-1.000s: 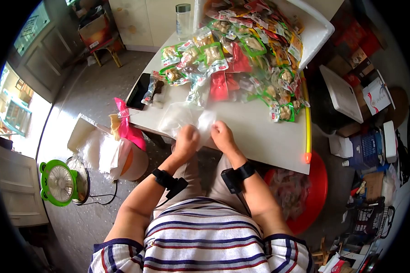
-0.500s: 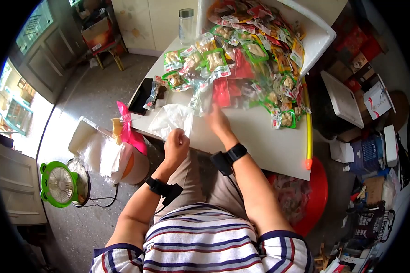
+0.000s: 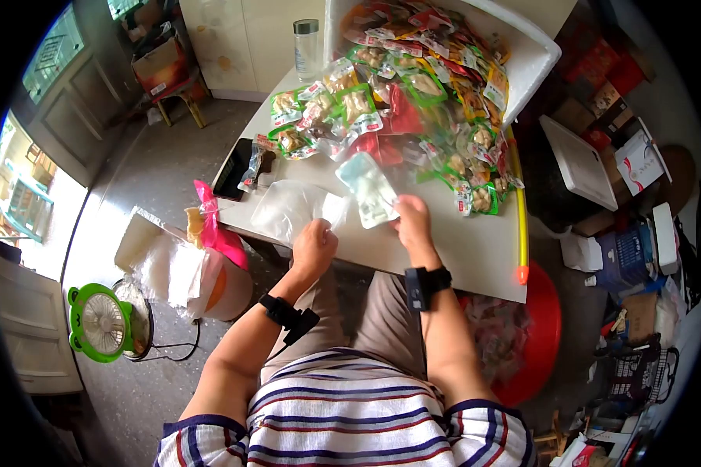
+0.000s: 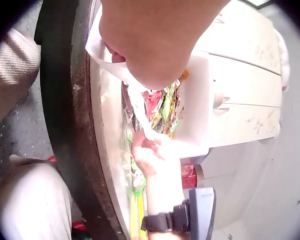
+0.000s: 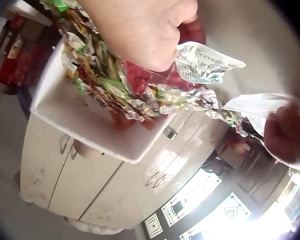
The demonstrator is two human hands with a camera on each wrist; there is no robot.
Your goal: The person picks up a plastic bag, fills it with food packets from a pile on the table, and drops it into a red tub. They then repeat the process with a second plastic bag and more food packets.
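My left hand [image 3: 315,247] grips the edge of a thin, translucent plastic bag [image 3: 284,208] near the table's front edge. To its right, my right hand [image 3: 414,222] pinches one corner of a small sealed food packet [image 3: 368,193], its pale, printed side facing up. The packet is held over the table beside the bag's mouth. In the right wrist view the same packet [image 5: 205,62] sticks out from the fingers, and the bag [image 5: 252,104] hangs from the left hand [image 5: 287,132]. Fingertips of the left hand are mostly hidden in the head view.
Many green, red and clear food packets [image 3: 358,105] spread across the table [image 3: 444,249], spilling from a white foam box [image 3: 537,66]. A phone [image 3: 232,170], a glass jar [image 3: 306,50] and a yellow stick [image 3: 522,218] lie around them. A red basin [image 3: 549,335] stands below.
Both hands were at the bag; the right hand then reached forward to the packets and has come back holding one. The left hand has kept the bag.
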